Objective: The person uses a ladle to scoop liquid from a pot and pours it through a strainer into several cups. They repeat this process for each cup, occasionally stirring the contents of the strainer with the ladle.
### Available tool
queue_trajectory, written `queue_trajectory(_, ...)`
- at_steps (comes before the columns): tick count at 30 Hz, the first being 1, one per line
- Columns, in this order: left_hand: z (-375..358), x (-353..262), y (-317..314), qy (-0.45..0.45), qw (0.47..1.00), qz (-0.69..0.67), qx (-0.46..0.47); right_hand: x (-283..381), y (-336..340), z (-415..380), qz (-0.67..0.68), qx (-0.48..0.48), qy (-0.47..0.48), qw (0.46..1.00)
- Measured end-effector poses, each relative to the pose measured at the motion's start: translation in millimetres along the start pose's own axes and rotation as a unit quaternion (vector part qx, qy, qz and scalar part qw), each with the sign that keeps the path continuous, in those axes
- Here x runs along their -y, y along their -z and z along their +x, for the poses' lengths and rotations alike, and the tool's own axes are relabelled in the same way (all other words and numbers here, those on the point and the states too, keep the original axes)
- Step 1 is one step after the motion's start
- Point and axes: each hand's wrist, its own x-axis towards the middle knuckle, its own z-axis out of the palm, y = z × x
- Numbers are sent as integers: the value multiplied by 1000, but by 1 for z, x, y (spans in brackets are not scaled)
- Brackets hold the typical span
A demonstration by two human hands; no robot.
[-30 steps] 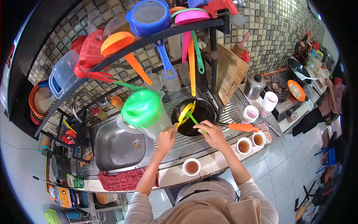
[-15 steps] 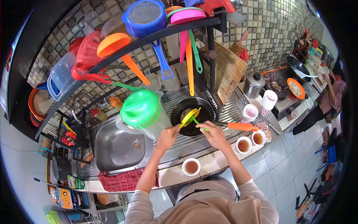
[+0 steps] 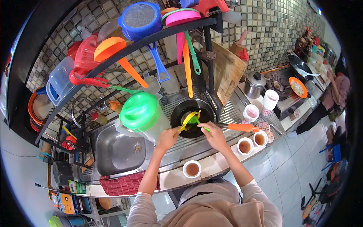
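Note:
My left hand is closed round the end of a yellow strainer, which is tilted over a black frying pan. In my right hand is a bright green spoon, its head at the inside of the strainer. Dark contents in the pan are partly hidden by both tools. The pan rests on the ribbed drainboard, its orange handle pointing right past my right hand. A pitcher with a green lid stands just left of the pan. Nearer me, a white cup of brown liquid sits on the counter edge.
Two more filled cups stand at the right, near stacked white cups. The steel sink lies left, with a red cloth in front. A black rack with hanging utensils arches above. Another person is far right.
The strainer tilts a little differently, and the green spoon's head has moved further into it. The whole view has shifted slightly; both hands keep their holds.

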Motion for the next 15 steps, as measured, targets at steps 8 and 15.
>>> queue_trajectory(8, -12, -4, 4, -31, 999, -2, -18, 4, 2, 0, -5, 11, 18, 1000)
queue_trajectory(15, -16, -9, 6, -35, 998, -3, -44, 3, 3, 0, 11, -18, 40, 999)
